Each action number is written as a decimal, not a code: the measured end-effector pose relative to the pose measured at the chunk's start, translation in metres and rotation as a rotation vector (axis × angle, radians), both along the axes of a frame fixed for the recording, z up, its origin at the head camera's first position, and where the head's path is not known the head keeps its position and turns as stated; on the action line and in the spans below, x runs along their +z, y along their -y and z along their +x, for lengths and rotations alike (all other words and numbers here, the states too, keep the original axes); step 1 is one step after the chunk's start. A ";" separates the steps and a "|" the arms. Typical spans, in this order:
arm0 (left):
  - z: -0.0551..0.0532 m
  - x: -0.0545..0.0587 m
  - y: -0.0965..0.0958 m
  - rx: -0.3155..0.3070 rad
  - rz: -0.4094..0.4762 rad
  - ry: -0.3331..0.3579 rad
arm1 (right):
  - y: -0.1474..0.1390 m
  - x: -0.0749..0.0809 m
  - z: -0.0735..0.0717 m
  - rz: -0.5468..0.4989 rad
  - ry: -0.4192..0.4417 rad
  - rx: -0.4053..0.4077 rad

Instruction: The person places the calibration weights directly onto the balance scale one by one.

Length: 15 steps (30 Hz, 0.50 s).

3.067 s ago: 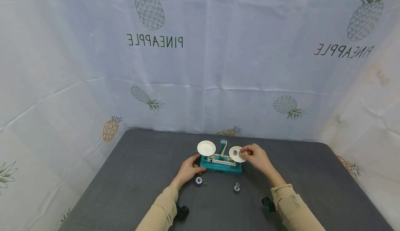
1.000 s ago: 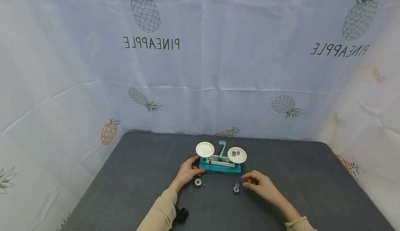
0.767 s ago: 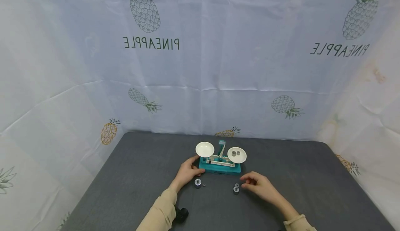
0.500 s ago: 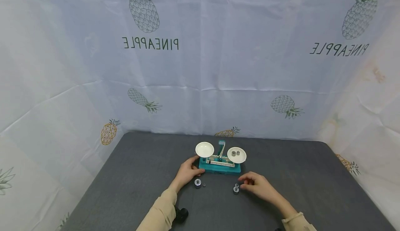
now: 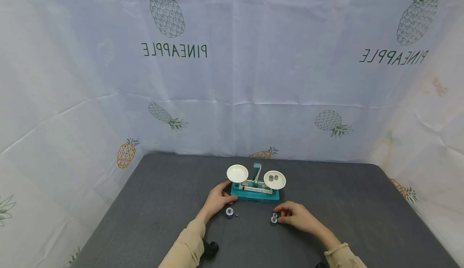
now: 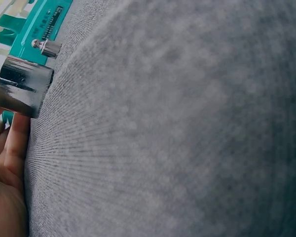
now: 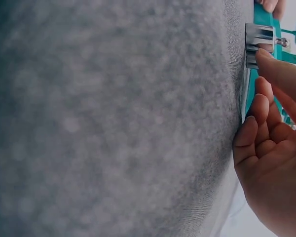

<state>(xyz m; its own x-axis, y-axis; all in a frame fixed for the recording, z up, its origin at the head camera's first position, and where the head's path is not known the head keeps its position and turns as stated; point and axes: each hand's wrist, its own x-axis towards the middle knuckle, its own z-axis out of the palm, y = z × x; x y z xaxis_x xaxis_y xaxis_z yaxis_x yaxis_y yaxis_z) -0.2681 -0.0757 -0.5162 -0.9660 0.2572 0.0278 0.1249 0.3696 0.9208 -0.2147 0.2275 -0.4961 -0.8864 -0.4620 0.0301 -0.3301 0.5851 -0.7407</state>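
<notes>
Left hand (image 5: 216,199) grips the teal-and-white plastic balance (image 5: 255,196), lower centre; right hand (image 5: 298,216) is at two silvery metal weights (image 5: 273,221), can't tell if gripping.

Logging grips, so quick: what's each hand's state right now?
Left hand: closed, holding the balance scale's base.
Right hand: at two metal weights; whether it grips one cannot be told.

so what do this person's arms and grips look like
The person wears a long beige cloth left sleeve and a matching right sleeve, which bears a faint darker mark. The left grip and right grip are ungloved. A black rounded device shows beside the left sleeve; a dark piece peeks out by the right.
</notes>
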 end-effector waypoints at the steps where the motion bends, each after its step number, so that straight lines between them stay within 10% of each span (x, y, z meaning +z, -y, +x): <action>1: 0.000 0.000 0.000 -0.001 0.003 -0.002 | 0.000 0.000 0.000 0.002 0.003 0.003; 15: -0.001 -0.001 0.000 0.000 -0.011 -0.005 | -0.001 -0.002 -0.003 0.013 0.037 -0.009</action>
